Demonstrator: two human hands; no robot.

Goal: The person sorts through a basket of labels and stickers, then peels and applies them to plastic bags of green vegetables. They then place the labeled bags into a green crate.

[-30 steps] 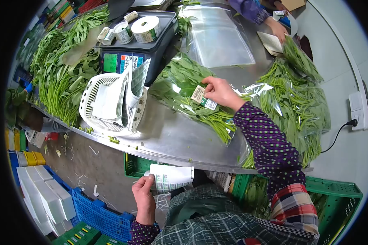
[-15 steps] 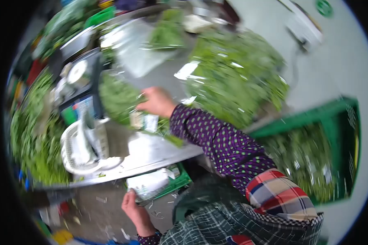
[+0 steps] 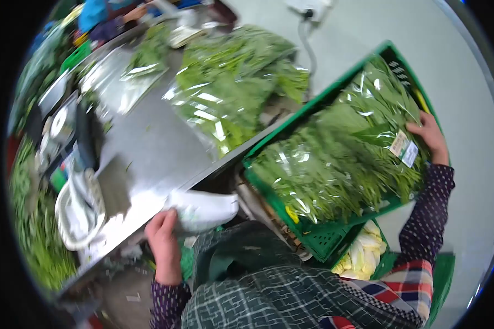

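My left hand (image 3: 164,233), at the table's front edge, is closed on one end of a white plastic bag (image 3: 206,211) with faint green print. My right hand (image 3: 431,137) grips the edge of a clear bag of leafy greens (image 3: 376,101) that carries two labels (image 3: 404,148). That bag lies in the green crate (image 3: 335,104), by its right wall. More bagged greens (image 3: 318,170) lie beside it in the same crate. The right thumb and part of the fingers show; the rest is hidden behind the bag.
A metal table (image 3: 148,148) bears a large bag of greens (image 3: 225,82), a scale (image 3: 66,123) and a white basket (image 3: 63,225). Loose greens (image 3: 33,236) stand at far left. Pale cabbages (image 3: 365,252) sit in a lower crate. Another person's hand (image 3: 134,13) is at the back.
My right hand has moved from the table to the crate on the right with the labelled bag of greens. The view has turned right; my left hand still holds the white bag.
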